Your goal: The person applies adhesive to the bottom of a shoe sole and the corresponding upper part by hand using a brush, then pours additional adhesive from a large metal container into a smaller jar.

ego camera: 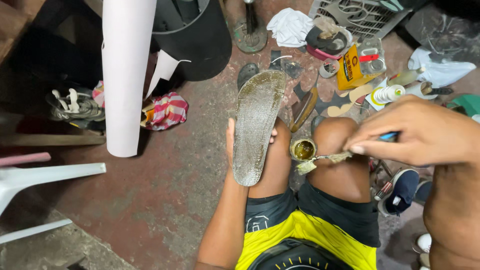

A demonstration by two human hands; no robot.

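Across the person's left knee, the left hand (pixel 231 142) props up a shoe sole (pixel 256 125) from behind, its fingers mostly hidden, only a fingertip showing at the sole's right edge, so they seem wrapped around it. Its upturned face shines with a thin yellowish coat. Just to its right, between the knees, sits a small open glue tin (pixel 303 149). The right hand (pixel 415 132) pinches a blue-handled brush (pixel 327 158) between thumb and fingers, with the loaded bristles hanging over the tin's near rim. Glue could drip onto the bare knee or the red floor (pixel 165 190) if the brush travels overloaded. The tin looks loosely wedged, and a shift of either leg might tip it. Bottles, a yellow packet (pixel 350 70) and scraps lie on the far floor.
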